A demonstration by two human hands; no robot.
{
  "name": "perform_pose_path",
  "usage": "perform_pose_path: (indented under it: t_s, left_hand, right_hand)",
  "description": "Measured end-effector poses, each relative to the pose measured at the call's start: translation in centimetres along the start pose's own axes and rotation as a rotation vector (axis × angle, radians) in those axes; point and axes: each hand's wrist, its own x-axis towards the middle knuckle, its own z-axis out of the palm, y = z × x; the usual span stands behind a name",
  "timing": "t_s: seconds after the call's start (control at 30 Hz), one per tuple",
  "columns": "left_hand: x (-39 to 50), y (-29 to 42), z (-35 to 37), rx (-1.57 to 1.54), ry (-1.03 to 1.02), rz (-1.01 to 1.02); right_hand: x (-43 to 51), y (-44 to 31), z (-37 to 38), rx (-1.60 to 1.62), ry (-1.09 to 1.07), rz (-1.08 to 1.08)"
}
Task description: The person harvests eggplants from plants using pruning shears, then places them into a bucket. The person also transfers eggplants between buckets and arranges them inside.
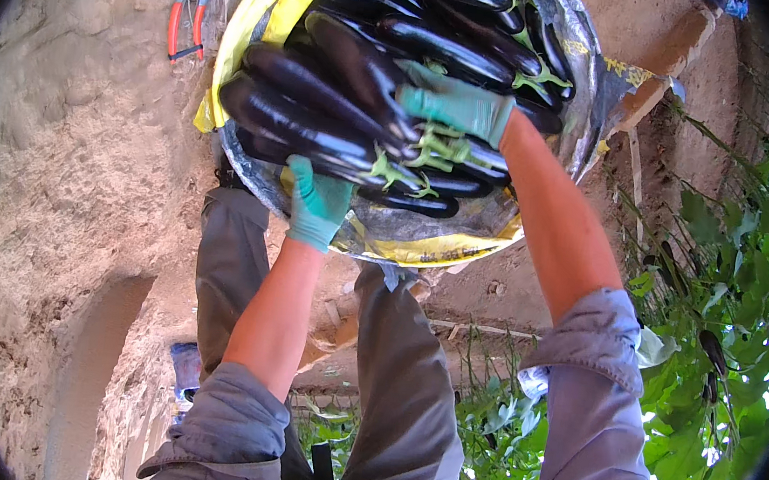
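Observation:
A round container lined with yellow and dark plastic sheeting (pixel 429 250) stands before me, heaped with long glossy eggplants (pixel 299 118). My left hand (pixel 318 198), in a green-and-white glove, is at the near left of the heap, its thumb up against the lowest eggplants; its other fingers are hidden beneath them. Over the middle of the pile, my right hand (pixel 455 103) wears the same kind of glove and is slightly blurred. It lies by the green stem ends of several eggplants, and whether it grips one is unclear.
Hand pruners with red handles (pixel 187 26) lie on the bare soil left of the container. Leafy eggplant plants (pixel 735 312) with hanging fruit grow at the right. A ridge or beam (pixel 670 66) runs beside the container's right side. My legs stand close to its near rim.

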Motion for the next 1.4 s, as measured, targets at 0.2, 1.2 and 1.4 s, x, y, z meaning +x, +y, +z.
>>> perform_pose_path:
  t_s: [0.2,1.2,1.4]
  left_hand:
    - [0.1,-0.6,-0.8,-0.007,-0.078,0.024]
    - [-2.3,3.0,3.8,0.316,-0.217,0.105]
    - [-8.2,5.9,9.9,0.232,-0.054,-0.02]
  right_hand:
    - [-0.1,2.4,1.5,0.218,-0.099,-0.055]
    - [-12.3,4.6,6.3,0.687,0.194,-0.467]
    - [-22.3,0.0,10.0,0.861,0.273,-0.42]
